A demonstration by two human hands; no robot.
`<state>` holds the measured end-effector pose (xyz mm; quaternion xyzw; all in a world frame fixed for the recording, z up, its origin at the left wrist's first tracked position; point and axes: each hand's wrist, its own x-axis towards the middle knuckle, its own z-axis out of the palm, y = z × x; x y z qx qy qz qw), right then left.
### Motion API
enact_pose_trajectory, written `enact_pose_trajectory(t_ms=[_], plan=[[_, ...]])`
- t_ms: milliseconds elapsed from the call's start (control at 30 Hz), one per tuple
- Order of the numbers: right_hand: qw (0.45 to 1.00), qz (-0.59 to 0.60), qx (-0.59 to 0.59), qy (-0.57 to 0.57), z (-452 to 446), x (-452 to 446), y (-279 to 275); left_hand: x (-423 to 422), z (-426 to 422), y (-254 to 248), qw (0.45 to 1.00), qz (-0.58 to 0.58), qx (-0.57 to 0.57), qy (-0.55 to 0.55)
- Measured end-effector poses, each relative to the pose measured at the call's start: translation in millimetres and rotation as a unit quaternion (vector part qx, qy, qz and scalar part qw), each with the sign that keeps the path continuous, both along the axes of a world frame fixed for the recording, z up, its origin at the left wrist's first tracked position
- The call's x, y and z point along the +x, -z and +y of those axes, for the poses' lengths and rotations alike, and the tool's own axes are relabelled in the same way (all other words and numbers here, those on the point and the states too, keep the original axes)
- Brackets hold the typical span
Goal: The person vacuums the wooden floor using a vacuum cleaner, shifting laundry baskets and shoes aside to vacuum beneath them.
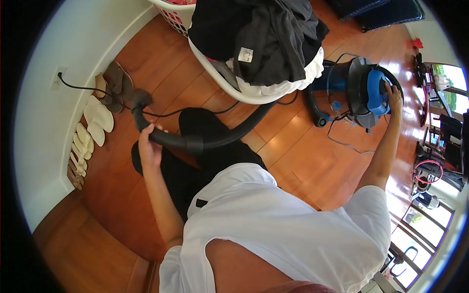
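My left hand (151, 141) is wrapped round the black vacuum hose wand (171, 141), just below its round brush head (141, 99). The ribbed hose (244, 128) runs from the wand up to the right and passes under the edge of the laundry basket. At the right, my right hand (394, 96) rests on the top of the blue and black vacuum cleaner (359, 90), by its handle; the fingers are partly hidden there. The vacuum cleaner stands on the wooden floor (288, 151).
A white laundry basket (215, 75) piled with dark clothes (273, 39) stands ahead. Several shoes (97, 117) line the left wall near a plugged-in black cord (80, 88). A thin cable (344, 143) lies by the vacuum cleaner. A wooden step (93, 244) is at lower left.
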<state>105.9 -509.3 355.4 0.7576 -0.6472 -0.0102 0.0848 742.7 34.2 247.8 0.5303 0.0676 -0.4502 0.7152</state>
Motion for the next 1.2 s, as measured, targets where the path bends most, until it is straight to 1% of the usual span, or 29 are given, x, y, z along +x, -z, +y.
enact_pose_trajectory(t_ms=[100, 200, 233, 267, 367, 400, 500, 533, 567, 633, 667, 700, 800, 833, 900, 1000, 1033, 1067, 1100, 1133, 1167, 1200], plan=[[0.999, -0.026, 0.027, -0.014, 36, 30, -20, 18, 15, -2, 0.998, -0.048, 0.025, -0.036], [0.998, -0.038, 0.021, -0.053, 61, 36, -20, 35, 20, -2, 0.998, -0.034, 0.027, -0.045], [0.997, -0.044, 0.015, -0.066, 69, 36, -22, 40, 21, 1, 0.998, -0.033, 0.023, -0.039], [0.998, -0.019, 0.039, -0.045, 73, 32, -23, 45, 21, 6, 0.999, -0.032, 0.014, -0.034], [0.994, -0.072, 0.071, -0.033, 101, 23, -18, 52, 24, 10, 1.0, -0.021, -0.001, -0.01], [0.997, -0.037, 0.035, -0.062, 113, 22, -15, 54, 26, 11, 1.0, -0.017, -0.006, -0.002], [0.996, 0.001, 0.094, 0.002, 144, 27, -13, 64, 34, 22, 0.999, -0.022, -0.024, 0.0], [0.998, 0.014, 0.066, -0.02, 160, 33, -14, 66, 37, 23, 0.999, -0.023, -0.038, 0.006], [0.996, 0.035, 0.081, 0.014, 174, 40, -18, 69, 40, 22, 0.998, -0.024, -0.052, 0.012], [0.995, 0.017, 0.097, 0.013, 207, 60, -26, 74, 47, 22, 0.997, -0.025, -0.067, 0.018], [0.993, -0.027, 0.109, 0.042, 223, 70, -29, 77, 50, 22, 0.997, -0.025, -0.069, 0.019], [0.991, -0.045, 0.119, 0.035, 235, 70, -28, 80, 53, 23, 0.997, -0.026, -0.07, 0.02], [0.985, -0.068, 0.142, 0.077, 280, 91, -35, 91, 64, 27, 0.996, -0.022, -0.088, 0.014], [0.987, -0.069, 0.125, 0.076, 295, 96, -35, 94, 67, 29, 0.995, -0.02, -0.095, 0.013], [0.984, -0.084, 0.129, 0.091, 319, 102, -37, 103, 74, 32, 0.994, -0.02, -0.108, 0.009], [0.985, -0.066, 0.122, 0.105, 350, 118, -43, 112, 82, 36, 0.991, -0.032, -0.132, -0.009], [0.99, -0.059, 0.116, 0.055, 354, 113, -40, 115, 86, 28, 0.99, -0.029, -0.137, -0.01], [0.994, -0.034, 0.106, 0.017, 354, 106, -37, 119, 86, 31, 0.988, -0.027, -0.153, -0.021], [0.987, -0.009, 0.145, 0.07, 354, 106, -36, 125, 87, 32, 0.986, -0.042, -0.162, -0.026], [0.981, 0.042, 0.161, 0.101, 354, 112, -38, 130, 88, 30, 0.986, -0.041, -0.159, -0.029], [0.954, 0.169, 0.183, 0.165, 350, 121, -38, 135, 88, 24, 0.988, -0.045, -0.149, -0.023], [0.948, 0.193, 0.167, 0.19, 360, 157, -51, 138, 86, 18, 0.988, -0.057, -0.139, -0.024]])
